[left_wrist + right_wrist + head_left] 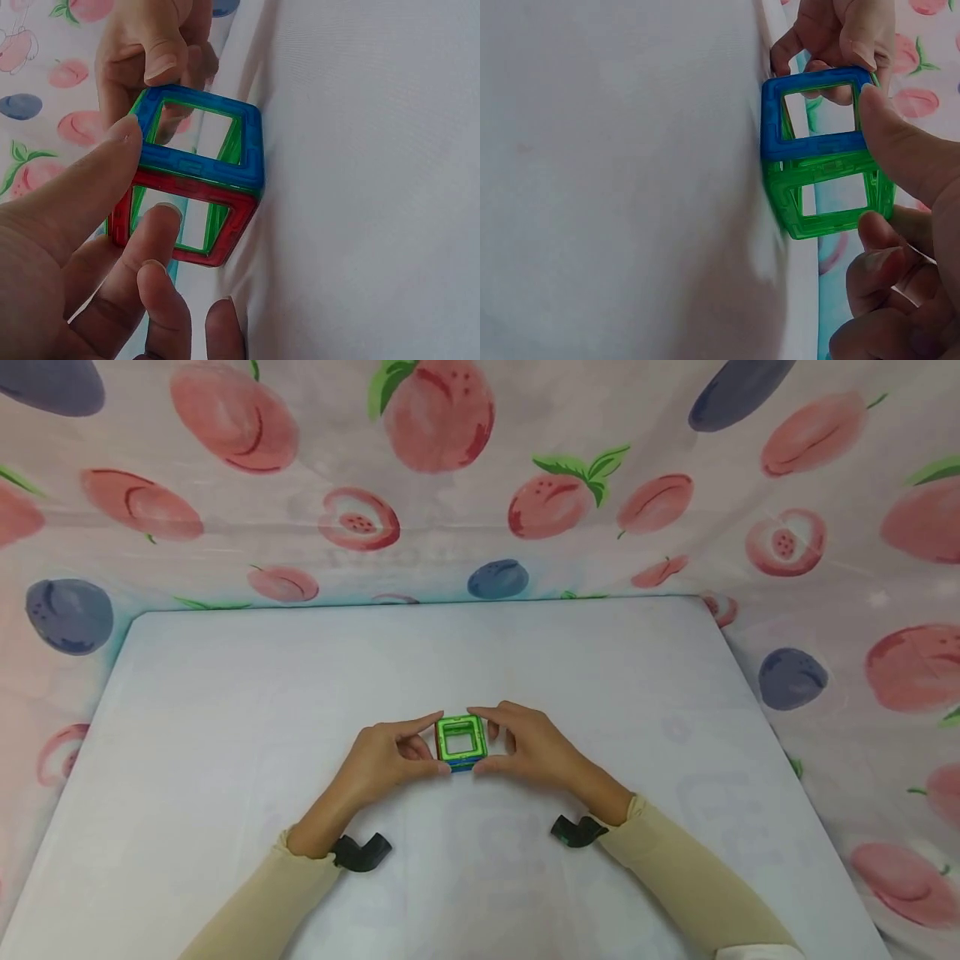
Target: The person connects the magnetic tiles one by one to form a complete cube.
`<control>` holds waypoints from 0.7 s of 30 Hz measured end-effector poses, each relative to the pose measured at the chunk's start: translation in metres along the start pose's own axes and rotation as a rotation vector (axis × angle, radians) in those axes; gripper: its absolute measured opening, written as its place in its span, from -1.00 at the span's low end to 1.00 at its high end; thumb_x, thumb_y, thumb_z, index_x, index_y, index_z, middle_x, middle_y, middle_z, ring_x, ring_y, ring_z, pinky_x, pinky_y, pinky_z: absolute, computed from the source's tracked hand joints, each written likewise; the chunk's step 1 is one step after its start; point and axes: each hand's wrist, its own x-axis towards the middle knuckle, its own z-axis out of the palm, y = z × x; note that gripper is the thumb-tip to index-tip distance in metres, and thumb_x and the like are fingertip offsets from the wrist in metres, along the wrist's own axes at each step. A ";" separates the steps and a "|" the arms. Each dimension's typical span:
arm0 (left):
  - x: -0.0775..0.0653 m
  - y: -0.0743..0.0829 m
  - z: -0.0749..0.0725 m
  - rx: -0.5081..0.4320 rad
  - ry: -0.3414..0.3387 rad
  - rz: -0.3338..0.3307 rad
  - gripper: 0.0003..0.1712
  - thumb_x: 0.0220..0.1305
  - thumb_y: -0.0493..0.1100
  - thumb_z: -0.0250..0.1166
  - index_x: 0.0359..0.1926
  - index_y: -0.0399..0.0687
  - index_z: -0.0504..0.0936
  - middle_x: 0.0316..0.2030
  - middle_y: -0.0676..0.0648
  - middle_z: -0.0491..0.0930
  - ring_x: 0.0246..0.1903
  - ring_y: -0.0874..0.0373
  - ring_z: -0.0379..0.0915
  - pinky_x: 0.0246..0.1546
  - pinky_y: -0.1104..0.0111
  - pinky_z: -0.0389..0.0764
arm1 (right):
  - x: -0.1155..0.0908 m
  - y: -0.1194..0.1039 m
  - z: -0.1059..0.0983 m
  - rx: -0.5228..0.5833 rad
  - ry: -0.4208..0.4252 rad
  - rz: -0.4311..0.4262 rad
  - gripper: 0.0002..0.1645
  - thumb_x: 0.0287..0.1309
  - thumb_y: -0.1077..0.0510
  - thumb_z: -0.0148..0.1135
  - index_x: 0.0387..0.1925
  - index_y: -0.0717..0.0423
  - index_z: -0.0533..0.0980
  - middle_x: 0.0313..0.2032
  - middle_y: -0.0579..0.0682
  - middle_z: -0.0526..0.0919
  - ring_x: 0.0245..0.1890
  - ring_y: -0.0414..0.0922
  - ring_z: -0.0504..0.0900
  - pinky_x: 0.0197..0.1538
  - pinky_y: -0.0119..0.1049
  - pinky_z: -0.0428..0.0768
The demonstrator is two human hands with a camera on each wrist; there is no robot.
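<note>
A cube of magnetic tiles (448,753) stands on the white table between both hands. Its top frame is green; in the left wrist view a blue frame (196,166) and a red frame (161,183) show on its sides, and the right wrist view shows a green side (825,224) beside the blue one. My left hand (384,758) pinches the cube's left side between thumb and fingers. From the right, my right hand (534,745) holds it by the corners with thumb and fingertips. The cube's far side is mostly hidden.
The white table (225,693) spreads around the hands. A fruit-printed cloth (450,552) hangs behind it and along both sides. Black curved pieces at the left wrist (363,852) and right wrist (577,832) stick out from the sleeves.
</note>
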 end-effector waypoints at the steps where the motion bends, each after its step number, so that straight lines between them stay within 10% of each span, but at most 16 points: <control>1: 0.000 0.000 0.000 0.003 0.002 0.000 -0.14 0.02 0.02 0.63 0.38 0.06 0.54 -0.42 0.13 0.70 -0.43 0.26 0.55 -0.33 0.43 0.52 | 0.000 0.000 0.000 -0.011 0.007 -0.013 -0.06 -0.05 -0.12 0.63 0.38 0.00 0.48 -0.24 -0.10 0.55 -0.42 -0.11 0.49 -0.35 -0.42 0.44; 21: 0.001 0.001 -0.006 0.012 -0.034 -0.038 -0.15 0.05 0.04 0.61 0.39 0.11 0.53 -0.37 0.17 0.74 -0.39 0.26 0.60 -0.31 0.42 0.54 | 0.002 0.008 -0.001 0.020 0.076 -0.068 -0.11 -0.16 -0.08 0.66 0.27 0.05 0.59 -0.36 -0.11 0.63 -0.50 -0.29 0.41 -0.39 -0.45 0.43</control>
